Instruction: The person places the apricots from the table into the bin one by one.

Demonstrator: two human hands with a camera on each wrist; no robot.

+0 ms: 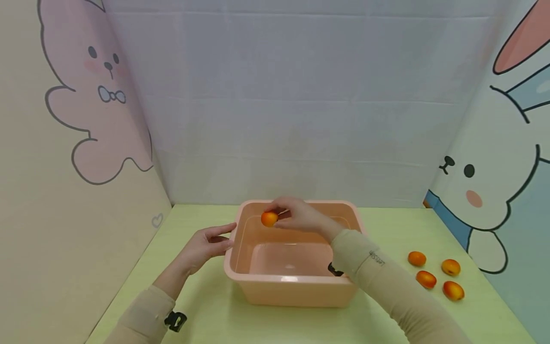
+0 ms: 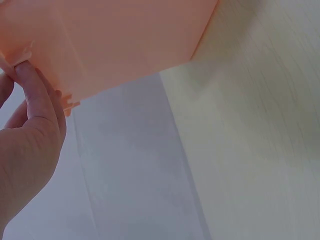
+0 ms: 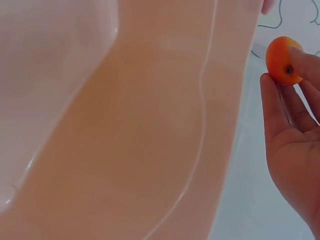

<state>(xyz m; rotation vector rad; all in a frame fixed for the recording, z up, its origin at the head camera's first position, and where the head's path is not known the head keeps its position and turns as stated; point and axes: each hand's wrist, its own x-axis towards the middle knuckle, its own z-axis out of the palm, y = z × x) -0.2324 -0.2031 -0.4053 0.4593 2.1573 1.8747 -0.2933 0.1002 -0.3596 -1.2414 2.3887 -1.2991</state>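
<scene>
My right hand pinches a small orange-red fruit between thumb and fingertips, above the pink plastic basin. In the right wrist view the fruit shows a dark stem spot, and the thumb lies across its side. At the basin's left rim is my left hand, its thumb and fingers pinching the edge. The left wrist view shows those fingers hooked at the rim, beside the basin's outer wall. The visible part of the basin floor is bare.
Several more orange-red fruits lie on the pale yellow-green table to the right of the basin. A white curtain-like wall stands behind, and side panels with cartoon animals flank the table.
</scene>
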